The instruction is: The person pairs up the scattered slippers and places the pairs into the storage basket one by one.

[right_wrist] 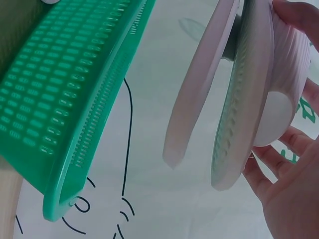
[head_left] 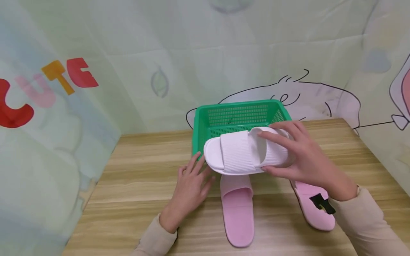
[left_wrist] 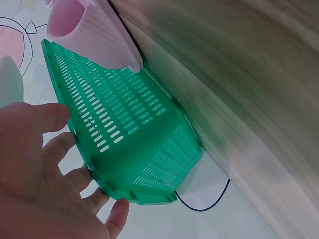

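My right hand grips a pair of white slippers from the heel side, thumb below and fingers above. They hang in front of the green basket, overlapping its near side in the head view. Two pale soles stand side by side in the right wrist view, with a dark grey bit between them. Beside the white toe, my left hand has its fingers loosely spread and holds nothing. In the left wrist view its fingertips come right at the basket's rim.
A pink slipper lies on the wooden table, toe toward the basket. Another pink slipper with a black tag lies to the right, partly under my right forearm. A printed cloth backdrop stands behind and left.
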The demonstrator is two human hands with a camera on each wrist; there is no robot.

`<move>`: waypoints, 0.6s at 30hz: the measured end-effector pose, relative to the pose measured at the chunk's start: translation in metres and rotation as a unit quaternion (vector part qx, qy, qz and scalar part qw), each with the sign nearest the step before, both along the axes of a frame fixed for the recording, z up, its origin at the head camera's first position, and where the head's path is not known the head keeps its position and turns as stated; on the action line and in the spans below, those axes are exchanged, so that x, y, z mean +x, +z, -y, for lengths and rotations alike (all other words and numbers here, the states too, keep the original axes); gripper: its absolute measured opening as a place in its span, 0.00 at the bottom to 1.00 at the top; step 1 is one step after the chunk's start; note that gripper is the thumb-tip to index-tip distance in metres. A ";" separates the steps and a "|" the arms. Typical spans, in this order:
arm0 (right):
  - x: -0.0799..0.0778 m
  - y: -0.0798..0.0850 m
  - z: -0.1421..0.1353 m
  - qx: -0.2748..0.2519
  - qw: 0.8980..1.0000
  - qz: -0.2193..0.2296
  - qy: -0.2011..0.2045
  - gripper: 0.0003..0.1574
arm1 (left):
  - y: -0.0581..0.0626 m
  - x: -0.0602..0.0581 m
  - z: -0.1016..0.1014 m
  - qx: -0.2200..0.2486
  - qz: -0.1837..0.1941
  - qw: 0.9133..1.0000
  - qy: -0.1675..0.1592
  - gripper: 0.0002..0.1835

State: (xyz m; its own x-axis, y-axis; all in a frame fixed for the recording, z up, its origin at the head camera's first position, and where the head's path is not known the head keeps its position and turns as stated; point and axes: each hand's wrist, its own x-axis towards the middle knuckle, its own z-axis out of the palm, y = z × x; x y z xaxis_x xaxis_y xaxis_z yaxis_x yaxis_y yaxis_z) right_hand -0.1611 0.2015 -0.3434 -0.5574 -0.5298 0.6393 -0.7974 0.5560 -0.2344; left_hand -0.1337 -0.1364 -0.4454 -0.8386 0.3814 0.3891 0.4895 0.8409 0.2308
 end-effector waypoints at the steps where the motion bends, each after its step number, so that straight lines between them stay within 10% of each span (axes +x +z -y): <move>1: -0.002 0.001 0.000 -0.001 1.000 -0.002 0.000 0.45 | 0.000 0.000 0.000 0.002 -0.001 1.000 -0.002 0.20; 18: -0.030 0.021 0.015 -0.035 0.999 0.009 0.034 0.50 | 0.001 0.000 -0.002 0.003 -0.004 1.000 -0.008 0.25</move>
